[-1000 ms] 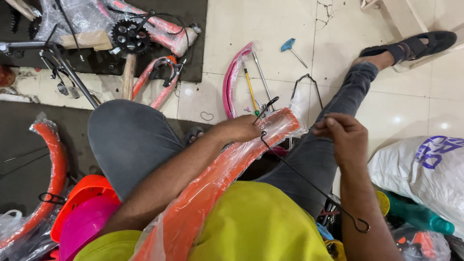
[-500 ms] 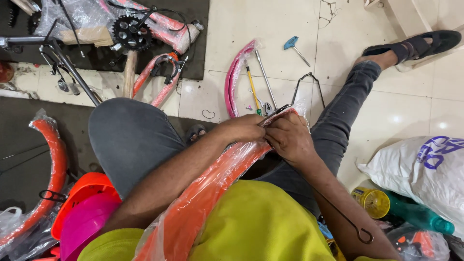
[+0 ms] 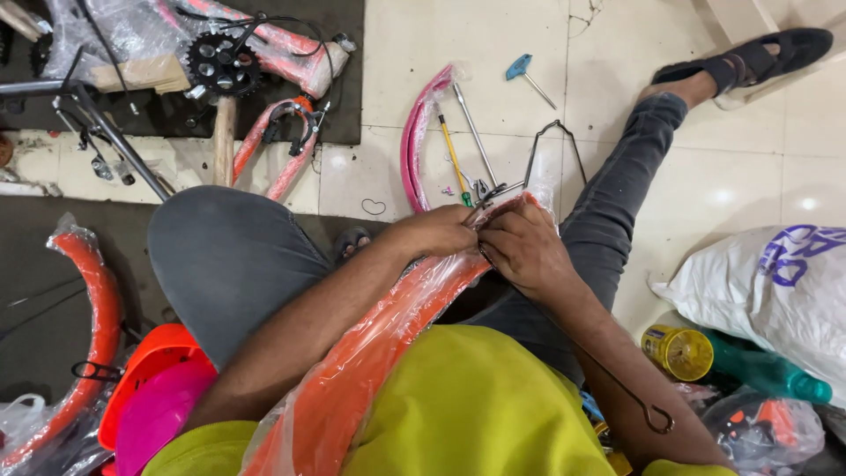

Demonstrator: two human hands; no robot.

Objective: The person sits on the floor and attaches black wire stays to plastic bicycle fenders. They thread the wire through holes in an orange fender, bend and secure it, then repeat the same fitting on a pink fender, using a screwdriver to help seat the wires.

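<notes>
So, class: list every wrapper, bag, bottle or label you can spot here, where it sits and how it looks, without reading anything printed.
Clear plastic wrap: around the orange fender in the person's lap.
White sack: on the floor at right, crumpled, purple print.
Yellow-capped can: lying below the sack.
Green bottle: lying beside the can.
Clear wrap: on the pink frame, top left.

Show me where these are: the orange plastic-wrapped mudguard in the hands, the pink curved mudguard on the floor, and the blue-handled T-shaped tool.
Orange plastic-wrapped mudguard (image 3: 388, 335): head view, on its wrapped middle.
Pink curved mudguard (image 3: 412, 141): head view, on its arc.
Blue-handled T-shaped tool (image 3: 519, 66): head view, on the handle.
</notes>
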